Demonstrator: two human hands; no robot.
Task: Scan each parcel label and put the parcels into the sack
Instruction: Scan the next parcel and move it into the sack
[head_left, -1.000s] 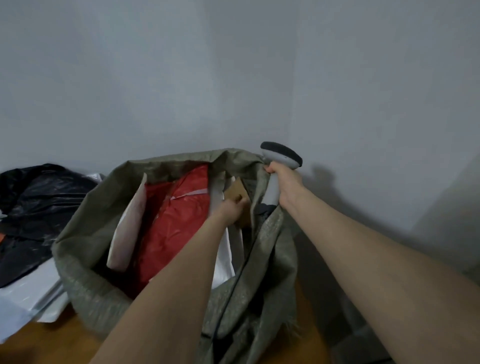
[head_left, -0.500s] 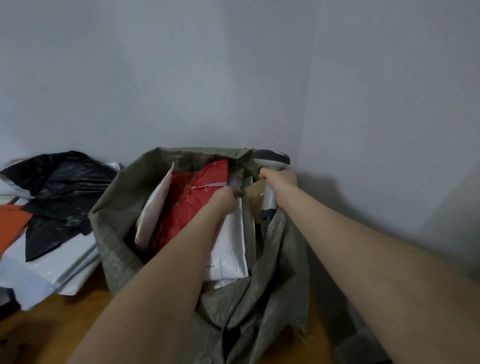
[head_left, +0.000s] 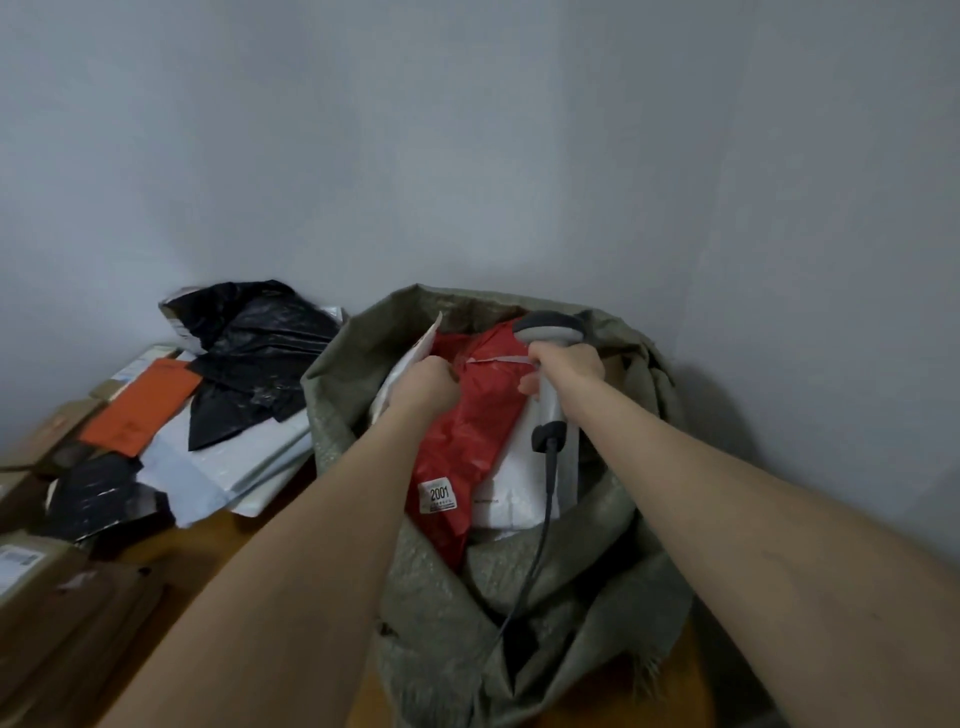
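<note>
A grey-green woven sack (head_left: 431, 597) stands open in front of me. Inside it lie a red parcel (head_left: 467, 436) with a small white sticker, a white parcel (head_left: 519, 483) to its right and another white parcel (head_left: 415, 353) at the left. My left hand (head_left: 423, 387) is down in the sack, fingers curled on the upper left of the red parcel. My right hand (head_left: 566, 371) grips a grey barcode scanner (head_left: 550, 332) over the sack's mouth, its cable (head_left: 540, 551) hanging down the front.
To the left on the wooden table (head_left: 208, 551) lie black bags (head_left: 254, 353), an orange parcel (head_left: 140, 410), white mailers (head_left: 228, 462) and brown cartons (head_left: 57, 597). Grey walls meet in a corner just behind the sack.
My left hand moved left from the brown item at the sack's right side onto the red parcel. The right hand brought the scanner inward over the sack. The view shifted, showing more of the table.
</note>
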